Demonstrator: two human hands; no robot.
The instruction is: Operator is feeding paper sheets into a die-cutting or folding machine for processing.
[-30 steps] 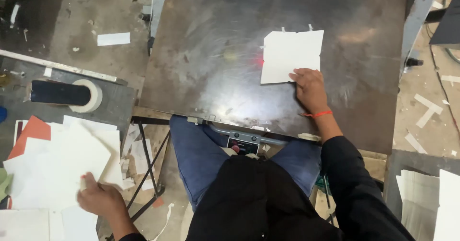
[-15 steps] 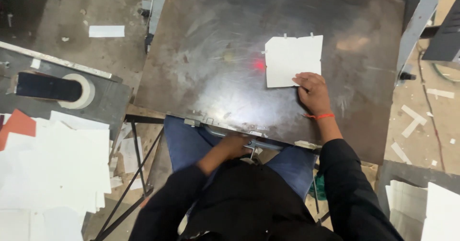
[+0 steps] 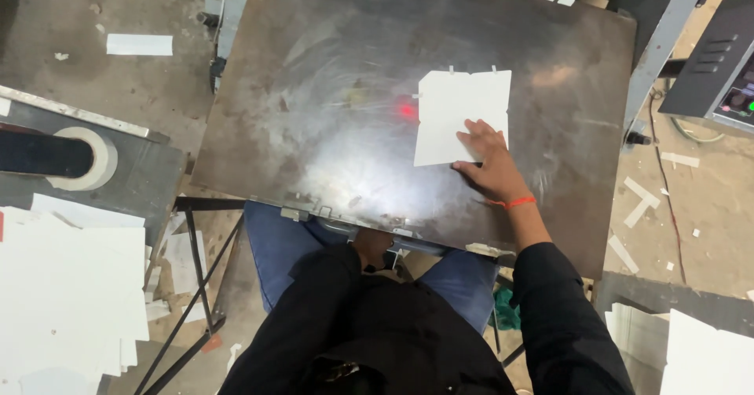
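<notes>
The left hand (image 3: pixel 373 247) sits at the tabletop's (image 3: pixel 314 89) near edge, its fingers hidden beneath. At two o'clock from it, the right hand (image 3: pixel 491 163) presses spread fingers (image 3: pixel 477 134) flat on the white card (image 3: pixel 459 112), covering its near corner.

A stack of white sheets (image 3: pixel 67 285) lies at the lower left — beyond it a roll of white tape (image 3: pixel 88 158). A dark control panel (image 3: pixel 719 61) stands at right; paper scraps (image 3: pixel 138 45) dot the floor.

One white card sheet (image 3: pixel 459 112), one metal table (image 3: pixel 330 89), one tape roll (image 3: pixel 90 159), two hands (image 3: pixel 491 163).
</notes>
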